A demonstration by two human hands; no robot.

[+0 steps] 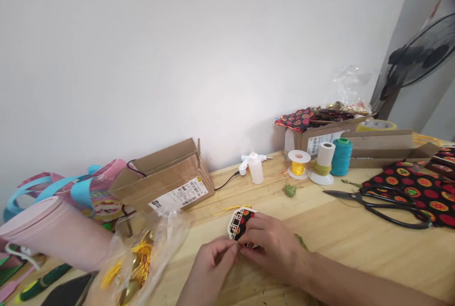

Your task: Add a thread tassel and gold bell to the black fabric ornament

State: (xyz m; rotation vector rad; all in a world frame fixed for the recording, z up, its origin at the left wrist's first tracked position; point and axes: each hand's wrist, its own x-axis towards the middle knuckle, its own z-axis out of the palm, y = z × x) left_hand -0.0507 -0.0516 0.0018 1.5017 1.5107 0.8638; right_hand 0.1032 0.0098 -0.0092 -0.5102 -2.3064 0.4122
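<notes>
A small dark fabric piece, with a red-and-orange pattern and a white lattice trim, lies on the table. My right hand covers its right side, fingers bent and closed at its lower edge. From the lower left, my left hand pinches at that same edge with thumb and forefinger; its fingertips meet those of the right hand. What the pinch holds is too small to make out. A yellow cord runs from the top of the piece onto the wood. Olive thread shows beside my right wrist.
Black-handled scissors lie at right by patterned fabric. Behind stand a glue bottle, a white glue gun, a yellow cord spool and a teal thread cone. A cardboard box and plastic bag are left.
</notes>
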